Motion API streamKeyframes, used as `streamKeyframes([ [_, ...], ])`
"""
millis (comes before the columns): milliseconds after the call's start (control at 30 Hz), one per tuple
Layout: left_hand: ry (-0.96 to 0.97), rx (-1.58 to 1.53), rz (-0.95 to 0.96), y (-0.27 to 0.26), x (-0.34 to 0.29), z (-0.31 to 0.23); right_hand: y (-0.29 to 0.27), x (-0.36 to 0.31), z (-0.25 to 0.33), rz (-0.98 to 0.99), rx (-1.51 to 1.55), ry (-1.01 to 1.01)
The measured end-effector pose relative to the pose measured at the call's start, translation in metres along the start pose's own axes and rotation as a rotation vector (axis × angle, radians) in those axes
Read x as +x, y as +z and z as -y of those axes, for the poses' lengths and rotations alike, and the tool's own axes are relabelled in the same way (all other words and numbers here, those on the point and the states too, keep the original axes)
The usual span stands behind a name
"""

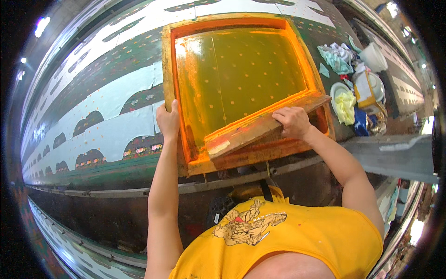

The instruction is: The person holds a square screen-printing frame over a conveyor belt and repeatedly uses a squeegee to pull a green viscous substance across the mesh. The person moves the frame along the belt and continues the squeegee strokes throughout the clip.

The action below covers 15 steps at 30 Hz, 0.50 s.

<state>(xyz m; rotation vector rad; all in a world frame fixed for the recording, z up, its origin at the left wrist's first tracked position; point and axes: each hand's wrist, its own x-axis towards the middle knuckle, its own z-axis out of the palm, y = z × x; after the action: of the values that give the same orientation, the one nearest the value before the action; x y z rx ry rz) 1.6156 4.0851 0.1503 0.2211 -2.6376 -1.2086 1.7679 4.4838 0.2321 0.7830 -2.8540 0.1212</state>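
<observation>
A wooden screen-printing frame (168, 60), its inner sides coated in orange ink, lies on the long table before me. Its mesh (241, 69) looks olive-green, with small pale dots and a wet orange smear down the left. My left hand (168, 122) is closed around the frame's left side, thumb on top. With my right hand (293, 122) I grip the wooden back of a squeegee (251, 131), which lies aslant across the near part of the frame. Orange ink lines the squeegee's far edge; its blade is hidden.
Pale cut fabric pieces (111, 121) with printed motifs cover the dark green table to the left. At the right lie crumpled rags (337, 56), a white bucket (373, 57), a basin with a yellow cloth (345, 106) and a yellow box (364, 90). A metal rail (111, 191) edges the table.
</observation>
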Motion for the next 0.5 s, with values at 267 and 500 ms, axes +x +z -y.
streamKeyframes([
  [267, -0.011, -0.004, -0.053, -0.006, -0.005, -0.008, 0.024, 0.141, -0.107, 0.043, -0.099, 0.037],
  [500, -0.007, 0.038, -0.034, -0.003, -0.003, -0.005, 0.044, 0.266, -0.190, 0.059, -0.108, 0.127],
])
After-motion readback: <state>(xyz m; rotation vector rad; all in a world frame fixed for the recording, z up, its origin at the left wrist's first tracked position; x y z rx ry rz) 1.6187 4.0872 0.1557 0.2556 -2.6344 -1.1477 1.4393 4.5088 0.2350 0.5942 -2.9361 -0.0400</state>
